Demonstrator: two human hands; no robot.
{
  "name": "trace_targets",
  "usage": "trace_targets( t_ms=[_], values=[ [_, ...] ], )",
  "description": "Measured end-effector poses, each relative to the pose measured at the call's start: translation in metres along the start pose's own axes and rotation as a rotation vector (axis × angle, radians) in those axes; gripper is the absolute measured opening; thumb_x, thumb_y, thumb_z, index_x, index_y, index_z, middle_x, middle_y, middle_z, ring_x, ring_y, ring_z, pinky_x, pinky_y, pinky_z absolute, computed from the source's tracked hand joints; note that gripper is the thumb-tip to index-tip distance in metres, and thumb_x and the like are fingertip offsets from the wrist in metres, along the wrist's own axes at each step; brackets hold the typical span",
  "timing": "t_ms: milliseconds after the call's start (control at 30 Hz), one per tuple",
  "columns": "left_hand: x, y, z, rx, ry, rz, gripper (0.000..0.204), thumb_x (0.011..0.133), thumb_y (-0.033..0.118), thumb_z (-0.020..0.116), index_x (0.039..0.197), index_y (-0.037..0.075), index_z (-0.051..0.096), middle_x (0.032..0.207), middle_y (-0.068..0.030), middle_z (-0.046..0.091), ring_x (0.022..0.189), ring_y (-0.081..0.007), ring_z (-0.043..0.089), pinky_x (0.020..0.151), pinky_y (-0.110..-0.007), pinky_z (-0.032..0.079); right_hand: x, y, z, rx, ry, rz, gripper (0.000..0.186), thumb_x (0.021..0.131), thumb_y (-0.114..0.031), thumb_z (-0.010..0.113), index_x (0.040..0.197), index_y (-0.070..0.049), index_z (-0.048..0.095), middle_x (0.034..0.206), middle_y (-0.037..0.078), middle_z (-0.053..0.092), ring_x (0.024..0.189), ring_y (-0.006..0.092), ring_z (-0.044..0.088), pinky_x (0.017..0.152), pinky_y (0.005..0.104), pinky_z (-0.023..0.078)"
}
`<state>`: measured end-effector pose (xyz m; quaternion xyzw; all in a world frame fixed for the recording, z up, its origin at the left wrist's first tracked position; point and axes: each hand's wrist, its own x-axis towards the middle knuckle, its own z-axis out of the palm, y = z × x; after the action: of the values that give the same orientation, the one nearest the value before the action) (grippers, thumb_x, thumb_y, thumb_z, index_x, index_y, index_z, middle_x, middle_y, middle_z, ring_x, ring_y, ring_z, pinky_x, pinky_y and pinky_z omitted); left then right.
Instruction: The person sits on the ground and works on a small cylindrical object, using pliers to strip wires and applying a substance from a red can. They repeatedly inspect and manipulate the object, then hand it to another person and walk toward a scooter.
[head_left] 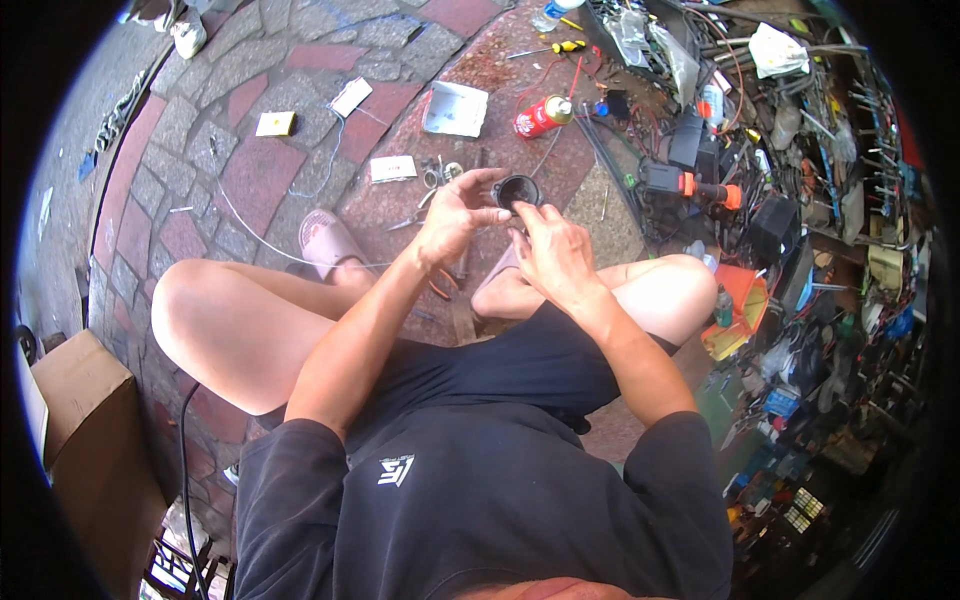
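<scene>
Between my feet, my left hand (460, 215) grips a small round black cup-shaped part (518, 184) from its left side, tilted with its opening showing. My right hand (550, 245) has its fingertips at the near rim and opening of that part; whether they pinch something inside is hidden. Just beyond my left hand lie small metal parts (432, 178) and a white packet (393, 169). Orange-handled pliers (441, 283) lie on the paving below my hands, partly hidden by my left forearm.
A red spray can (542, 116), white tray (454, 110), screwdriver (568, 47) and yellow box (275, 124) lie ahead on the paving (260, 170). A drill (690, 186), orange bin (740, 308) and dense clutter fill the right side. A cardboard box (85, 410) stands at left, near a black cable.
</scene>
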<state>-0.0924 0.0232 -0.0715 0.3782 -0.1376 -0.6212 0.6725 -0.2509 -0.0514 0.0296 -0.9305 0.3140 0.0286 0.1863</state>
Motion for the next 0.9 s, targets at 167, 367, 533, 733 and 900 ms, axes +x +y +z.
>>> trace_targets(
  t_ms=[167, 367, 533, 733, 900],
  values=[
    [-0.002, 0.01, 0.005, -0.084, -0.021, -0.009, 0.067, 0.08, -0.013, 0.075, 0.142, -0.004, 0.054, 0.132, -0.0148, 0.066, 0.119, -0.0224, 0.065, 0.105, -0.035, 0.053, 0.005, -0.007, -0.008, 0.089, 0.019, -0.006, 0.052, 0.09, -0.017, 0.072, 0.139, -0.007, 0.059, 0.102, 0.023, 0.07, 0.087, 0.0417, 0.072, 0.077, 0.0497, 0.059],
    [-0.002, 0.013, -0.004, -0.076, -0.035, -0.012, 0.065, 0.082, -0.013, 0.075, 0.142, -0.002, 0.055, 0.134, -0.0122, 0.066, 0.123, -0.0215, 0.063, 0.107, -0.034, 0.053, 0.009, -0.004, -0.003, 0.301, -0.052, -0.003, 0.054, 0.09, -0.015, 0.071, 0.141, -0.008, 0.057, 0.103, 0.023, 0.072, 0.095, 0.0404, 0.072, 0.085, 0.0489, 0.058],
    [0.003, 0.009, -0.006, -0.031, -0.029, 0.006, 0.065, 0.08, -0.013, 0.077, 0.141, 0.001, 0.057, 0.133, -0.0089, 0.067, 0.122, -0.0195, 0.064, 0.105, -0.032, 0.054, 0.013, -0.003, -0.017, 0.177, -0.066, -0.008, 0.052, 0.09, -0.015, 0.068, 0.141, -0.007, 0.057, 0.102, 0.024, 0.073, 0.098, 0.0416, 0.072, 0.086, 0.0497, 0.057],
    [0.005, 0.011, -0.007, -0.001, -0.01, 0.042, 0.066, 0.079, -0.013, 0.078, 0.141, 0.001, 0.058, 0.132, -0.0093, 0.067, 0.122, -0.0194, 0.064, 0.105, -0.032, 0.054, 0.02, -0.017, -0.018, 0.382, -0.197, 0.136, 0.056, 0.088, -0.013, 0.067, 0.143, -0.006, 0.054, 0.098, 0.025, 0.073, 0.096, 0.0418, 0.072, 0.085, 0.0505, 0.057],
    [0.007, 0.012, -0.012, 0.097, 0.033, 0.028, 0.066, 0.079, -0.013, 0.078, 0.14, 0.002, 0.059, 0.128, -0.009, 0.069, 0.116, -0.0178, 0.066, 0.102, -0.032, 0.055, 0.018, 0.005, -0.013, -0.001, -0.076, -0.075, 0.053, 0.089, -0.008, 0.064, 0.141, -0.008, 0.057, 0.093, 0.024, 0.072, 0.088, 0.0395, 0.072, 0.078, 0.0471, 0.058]
  ],
)
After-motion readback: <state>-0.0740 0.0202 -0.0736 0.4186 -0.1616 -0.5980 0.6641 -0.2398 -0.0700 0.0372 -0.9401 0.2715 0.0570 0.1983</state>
